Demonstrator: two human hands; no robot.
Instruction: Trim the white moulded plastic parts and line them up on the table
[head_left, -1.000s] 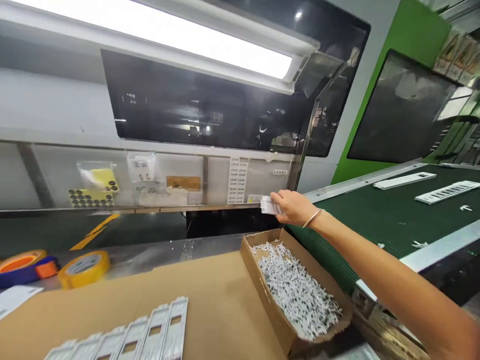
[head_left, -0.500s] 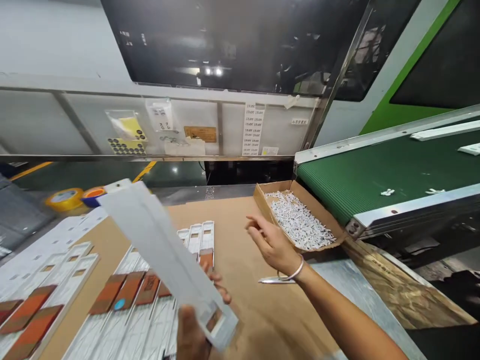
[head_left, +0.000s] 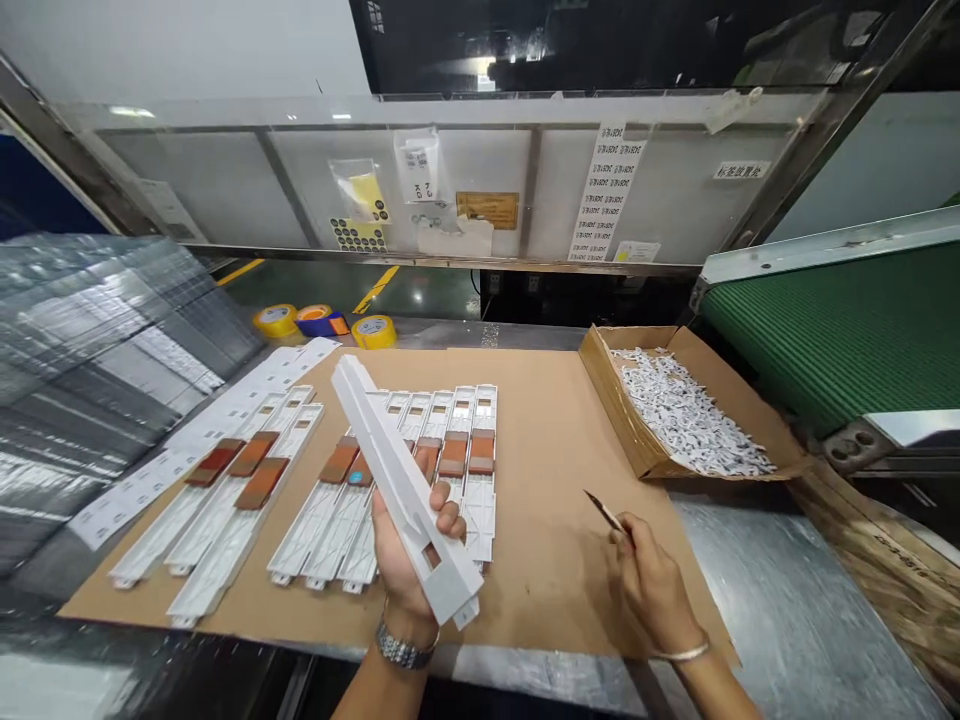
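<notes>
My left hand [head_left: 409, 560] is wrapped round a long white plastic strip [head_left: 401, 470], held tilted above the cardboard with a square cutout near its lower end. A slim pointed knife [head_left: 604, 510] is gripped in my right hand [head_left: 656, 585], its dark tip pointing up and left. The two hands are apart, and the blade does not touch the strip. Behind the held strip, several similar white strips [head_left: 480, 510] lie side by side, with red-brown blocks [head_left: 454, 455] across them. A smaller group of such strips [head_left: 217, 570] lies to the left.
A cardboard box [head_left: 622, 420] of small white plastic bits [head_left: 686, 410] stands at the right, beside a green conveyor belt [head_left: 832, 330]. Rolls of tape [head_left: 373, 331] sit at the back. Cardboard [head_left: 536, 420] covers part of the metal table [head_left: 787, 570]; label sheets [head_left: 247, 400] lie left.
My right hand, formerly above the table with nothing in it, has picked up the knife from the cardboard. The white strip in my left hand is steadier, and the view has swung left.
</notes>
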